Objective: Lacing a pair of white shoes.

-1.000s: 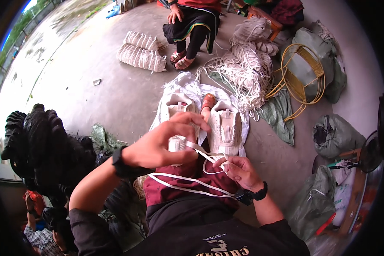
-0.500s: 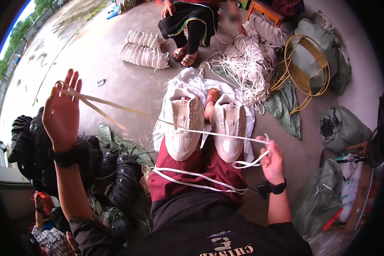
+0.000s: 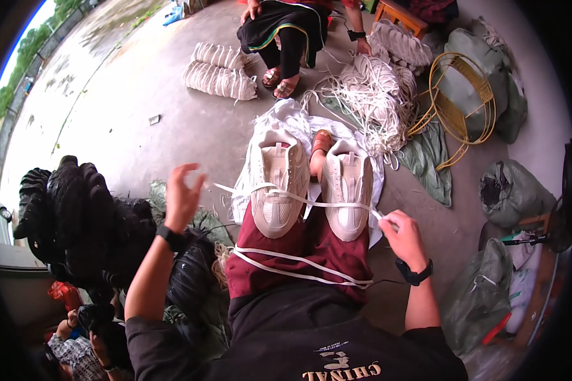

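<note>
Two off-white sneakers rest side by side on my maroon-clad knees, toes toward me: a left sneaker [image 3: 275,184] and a right sneaker [image 3: 347,190]. Across both runs a white shoelace [image 3: 327,204]. My left hand [image 3: 184,198] is raised left of the sneakers, its fingers curled, with the lace's left end at the fingertips; the exact contact is slightly blurred. Right of the sneakers, my right hand [image 3: 403,236] pinches the lace between thumb and forefinger. Another white lace [image 3: 299,260] lies looped over my lap. A white cloth [image 3: 286,114] spreads beneath the sneakers.
A seated person [image 3: 283,38] faces me, one hand on a pile of white laces [image 3: 378,95]. Bundled white cords [image 3: 219,79] lie on the floor. Black bundles [image 3: 76,216] stand at left. Yellow wire frame [image 3: 461,98] and green sacks [image 3: 515,190] are at right.
My left hand has come down and in toward the sneakers, its fingers now curled. The long lace stretch on the left has shortened. My right hand has shifted slightly down; its dangling loop is gone.
</note>
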The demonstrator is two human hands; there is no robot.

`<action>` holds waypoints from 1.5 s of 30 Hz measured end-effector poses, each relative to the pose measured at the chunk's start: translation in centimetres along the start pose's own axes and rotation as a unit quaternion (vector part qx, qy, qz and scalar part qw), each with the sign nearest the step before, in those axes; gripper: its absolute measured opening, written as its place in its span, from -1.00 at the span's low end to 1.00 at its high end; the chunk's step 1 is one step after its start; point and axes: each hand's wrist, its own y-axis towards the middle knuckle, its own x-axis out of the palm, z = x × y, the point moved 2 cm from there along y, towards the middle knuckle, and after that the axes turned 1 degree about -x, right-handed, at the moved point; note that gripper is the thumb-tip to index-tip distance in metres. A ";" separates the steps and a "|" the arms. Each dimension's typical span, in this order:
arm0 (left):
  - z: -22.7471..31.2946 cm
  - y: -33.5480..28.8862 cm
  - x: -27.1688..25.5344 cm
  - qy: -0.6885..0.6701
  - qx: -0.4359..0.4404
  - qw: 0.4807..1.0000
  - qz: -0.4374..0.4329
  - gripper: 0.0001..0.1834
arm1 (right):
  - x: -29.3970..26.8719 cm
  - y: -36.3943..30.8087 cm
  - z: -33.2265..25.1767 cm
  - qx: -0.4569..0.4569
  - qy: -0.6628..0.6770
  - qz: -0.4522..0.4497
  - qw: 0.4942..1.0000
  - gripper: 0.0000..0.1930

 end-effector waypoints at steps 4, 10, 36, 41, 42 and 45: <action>5.4 -1.5 3.1 -0.063 0.132 0.979 -0.139 -0.62 | 0.4 0.9 -4.2 -0.112 -0.147 -0.005 0.983 -0.79; 7.9 -0.7 4.7 -0.017 0.195 0.967 -0.162 -0.72 | 4.3 4.1 -9.4 -0.143 0.066 0.018 0.987 -0.64; 5.0 5.5 -0.3 0.161 0.294 0.892 -0.304 -0.86 | 19.9 10.0 -10.5 -0.159 0.111 0.050 0.980 -0.20; 1.6 6.2 -5.4 0.207 0.275 0.910 -0.230 -0.87 | 19.6 10.0 -10.0 -0.173 0.114 0.066 0.976 -0.19; 0.8 6.4 -6.3 0.207 0.269 0.916 -0.215 -0.88 | 19.3 9.9 -9.7 -0.171 0.113 0.068 0.976 -0.19; -1.7 6.8 -10.2 0.244 0.205 0.932 -0.176 -0.86 | 18.8 9.5 -9.8 -0.176 0.103 0.069 0.976 -0.19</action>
